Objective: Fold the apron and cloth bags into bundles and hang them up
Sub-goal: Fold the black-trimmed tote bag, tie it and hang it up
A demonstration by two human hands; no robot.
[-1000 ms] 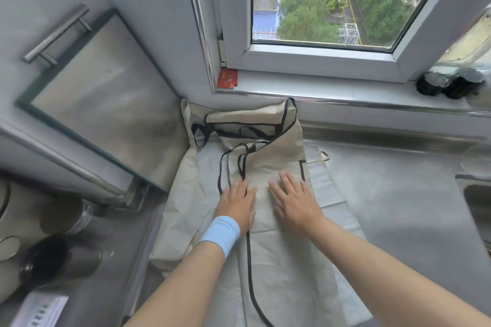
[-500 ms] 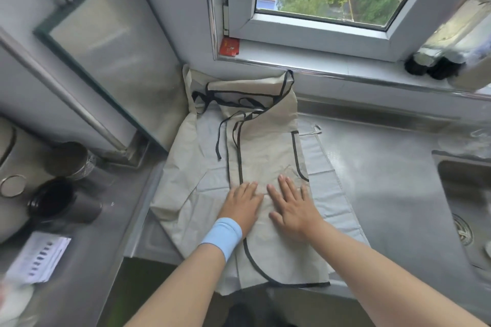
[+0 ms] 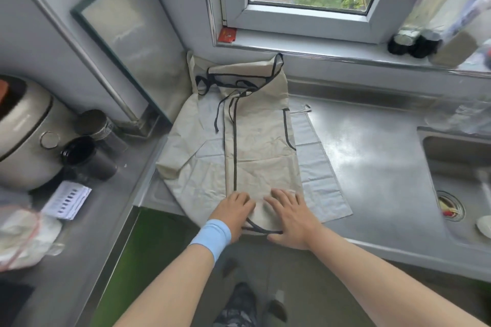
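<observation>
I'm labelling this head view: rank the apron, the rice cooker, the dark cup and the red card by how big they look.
1. apron
2. rice cooker, cut off by the frame edge, so its full size is unsure
3. dark cup
4. red card, farthest from the camera, so it may look smaller than it is

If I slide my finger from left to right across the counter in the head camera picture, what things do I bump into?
Rice cooker → black cup → apron → sink.
</observation>
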